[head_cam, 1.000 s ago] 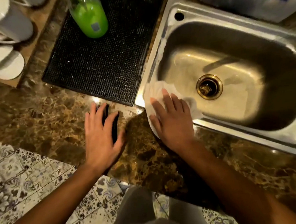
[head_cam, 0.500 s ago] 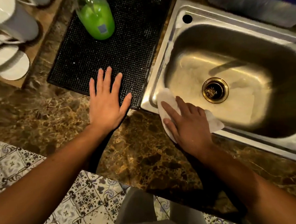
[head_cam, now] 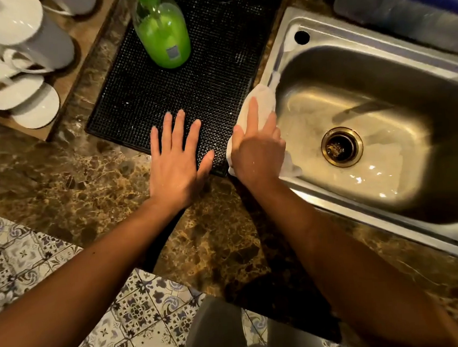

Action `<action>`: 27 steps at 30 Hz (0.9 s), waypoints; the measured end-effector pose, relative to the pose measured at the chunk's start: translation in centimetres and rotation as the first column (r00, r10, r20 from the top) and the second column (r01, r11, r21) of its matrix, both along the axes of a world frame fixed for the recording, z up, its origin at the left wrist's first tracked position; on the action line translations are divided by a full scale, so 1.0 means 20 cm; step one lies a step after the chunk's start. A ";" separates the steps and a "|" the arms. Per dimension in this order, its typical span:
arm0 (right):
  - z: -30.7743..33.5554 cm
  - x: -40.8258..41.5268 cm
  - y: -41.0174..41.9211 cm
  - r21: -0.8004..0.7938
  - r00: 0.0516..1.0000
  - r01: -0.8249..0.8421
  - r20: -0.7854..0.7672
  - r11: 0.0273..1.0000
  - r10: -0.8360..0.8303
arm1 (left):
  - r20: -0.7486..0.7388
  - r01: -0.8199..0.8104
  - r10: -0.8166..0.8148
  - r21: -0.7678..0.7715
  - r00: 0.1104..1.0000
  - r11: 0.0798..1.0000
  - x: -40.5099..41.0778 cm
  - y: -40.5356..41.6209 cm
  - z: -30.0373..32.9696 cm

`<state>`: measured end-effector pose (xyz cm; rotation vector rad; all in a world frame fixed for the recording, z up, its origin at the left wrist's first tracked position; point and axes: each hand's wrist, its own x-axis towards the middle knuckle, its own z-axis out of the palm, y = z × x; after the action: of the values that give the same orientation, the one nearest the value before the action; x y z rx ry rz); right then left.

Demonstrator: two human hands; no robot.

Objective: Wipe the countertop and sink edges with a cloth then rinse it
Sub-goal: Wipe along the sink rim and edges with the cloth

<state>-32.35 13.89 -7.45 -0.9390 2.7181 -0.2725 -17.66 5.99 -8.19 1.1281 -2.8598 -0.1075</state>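
Observation:
A white cloth (head_cam: pixel 263 100) lies over the left rim of the steel sink (head_cam: pixel 281 53), pressed down under my right hand (head_cam: pixel 257 149); the fingers point up along the rim. A foamy streak runs up the rim beyond the cloth. My left hand (head_cam: pixel 177 160) rests flat with fingers spread, partly on the black rubber mat (head_cam: pixel 215 74), partly on the brown marble countertop (head_cam: pixel 68 173). The sink basin is wet, with a brass drain (head_cam: pixel 341 146) in its floor.
A green soap bottle (head_cam: pixel 164 34) stands on the mat's far side. White mugs (head_cam: pixel 20 39) sit on a wooden tray at the far left. A grey and blue container (head_cam: pixel 406 6) lies behind the sink. Patterned floor tiles (head_cam: pixel 39 262) show below the counter edge.
My right hand has slid the cloth from the sink's front left corner up along the left rim. My left hand moved from the counter up onto the mat's near edge.

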 end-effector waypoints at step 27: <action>0.17 0.04 0.68 0.154 0.937 -0.349 0.061 0.924 0.344 | -0.022 0.005 -0.004 0.038 1.000 0.999 0.00 0.00 0.01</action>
<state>-31.46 27.53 -3.95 -1.3249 2.4390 0.0041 -17.57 6.00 -7.96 1.1203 -2.8527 -0.1751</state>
